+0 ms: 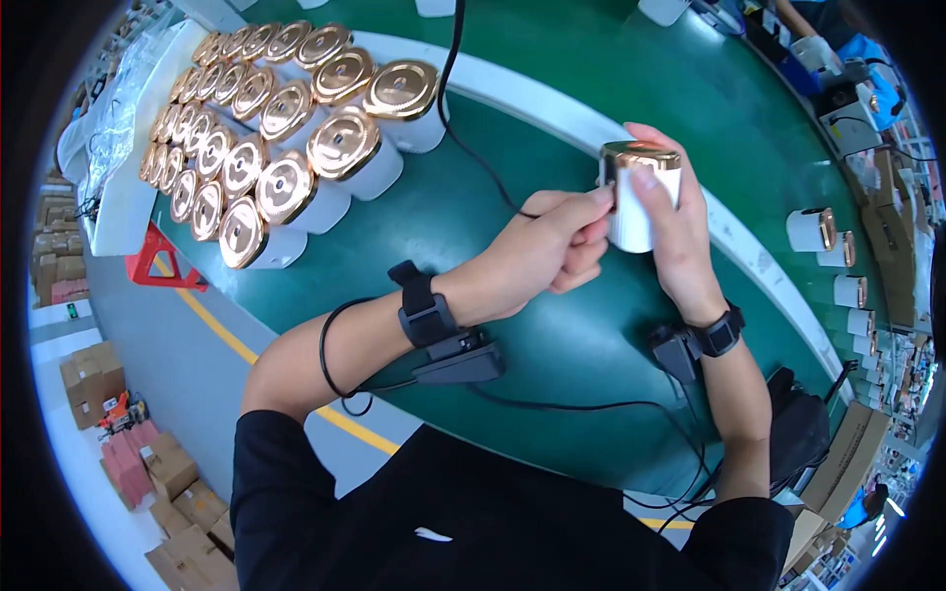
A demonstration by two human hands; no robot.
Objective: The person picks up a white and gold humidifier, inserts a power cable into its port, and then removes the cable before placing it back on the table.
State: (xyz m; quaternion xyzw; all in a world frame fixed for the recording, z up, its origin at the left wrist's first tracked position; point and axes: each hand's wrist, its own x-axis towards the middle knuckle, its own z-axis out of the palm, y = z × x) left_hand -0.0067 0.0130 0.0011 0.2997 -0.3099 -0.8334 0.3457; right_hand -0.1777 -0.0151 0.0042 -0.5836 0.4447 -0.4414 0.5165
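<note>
My right hand [675,212] is closed round a white rounded device [631,229] with a shiny gold cap, its thumb lying along the white side. The device is held up over the green table, gold end upward. Against its left side my left hand [560,241] is closed in a pinch. A thin black cable [480,163] hangs from above and runs into that left hand. Its end is hidden by the fingers, so whether it enters the device I cannot tell. Both wrists wear black straps with small boxes.
Several rows of like white devices with gold tops [286,185] stand at the left of the green table [394,241]. A white rail [552,98] curves along its far side, with more devices [810,229] beyond. Loose black cables [581,405] lie near me.
</note>
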